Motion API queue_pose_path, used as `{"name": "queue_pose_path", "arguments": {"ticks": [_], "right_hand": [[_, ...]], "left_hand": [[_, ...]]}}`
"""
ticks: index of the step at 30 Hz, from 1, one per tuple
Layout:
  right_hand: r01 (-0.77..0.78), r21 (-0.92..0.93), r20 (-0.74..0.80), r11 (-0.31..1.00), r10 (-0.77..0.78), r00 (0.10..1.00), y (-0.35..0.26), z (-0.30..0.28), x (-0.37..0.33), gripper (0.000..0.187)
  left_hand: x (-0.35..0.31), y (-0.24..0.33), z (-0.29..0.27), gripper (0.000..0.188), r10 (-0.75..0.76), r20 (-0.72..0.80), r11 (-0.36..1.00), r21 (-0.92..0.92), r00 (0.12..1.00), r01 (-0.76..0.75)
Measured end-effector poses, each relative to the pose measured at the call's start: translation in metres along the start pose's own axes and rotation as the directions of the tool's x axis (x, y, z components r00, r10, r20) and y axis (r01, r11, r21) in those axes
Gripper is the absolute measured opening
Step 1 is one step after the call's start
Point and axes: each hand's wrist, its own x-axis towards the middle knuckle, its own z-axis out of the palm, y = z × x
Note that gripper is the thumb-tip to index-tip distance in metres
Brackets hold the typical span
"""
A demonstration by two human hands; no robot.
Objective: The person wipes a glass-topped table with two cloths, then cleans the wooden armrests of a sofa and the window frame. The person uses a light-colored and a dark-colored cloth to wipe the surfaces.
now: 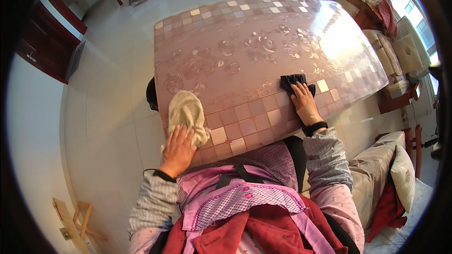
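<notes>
A table with a glossy pink cover, flower pattern in the middle and checked squares round its rim, stands in front of me. My left hand lies flat on the lower end of a beige cloth at the table's near left edge. My right hand presses flat on a black cloth near the right edge. Both cloths rest on the table top.
Pale tiled floor surrounds the table. Sofas with cushions run along the right side, and another cushioned seat sits at lower right. A small wooden stool stands at lower left, dark red doors at upper left.
</notes>
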Motion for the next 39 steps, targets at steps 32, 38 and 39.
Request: {"name": "queue_pose_path", "arguments": {"ticks": [32,38,39], "right_hand": [[0.552,0.278,0.05,0.786,-0.586,0.809,-0.176,0.019,-0.108,0.043],[-0.082,-0.034,-0.245,0.996,0.071,0.967,0.005,0.001,-0.063,0.039],[-0.052,-0.025,-0.347,0.998,0.04,0.937,0.009,0.007,-0.056,0.039]], "left_hand": [[0.004,-0.002,0.012,0.061,-0.072,-0.09,0.994,-0.091,0.993,0.064],[0.006,-0.009,0.016,0.065,-0.039,-0.055,0.995,-0.093,0.998,0.034],[0.006,-0.011,0.016,0.066,-0.043,-0.032,0.995,-0.095,0.999,0.039]]}}
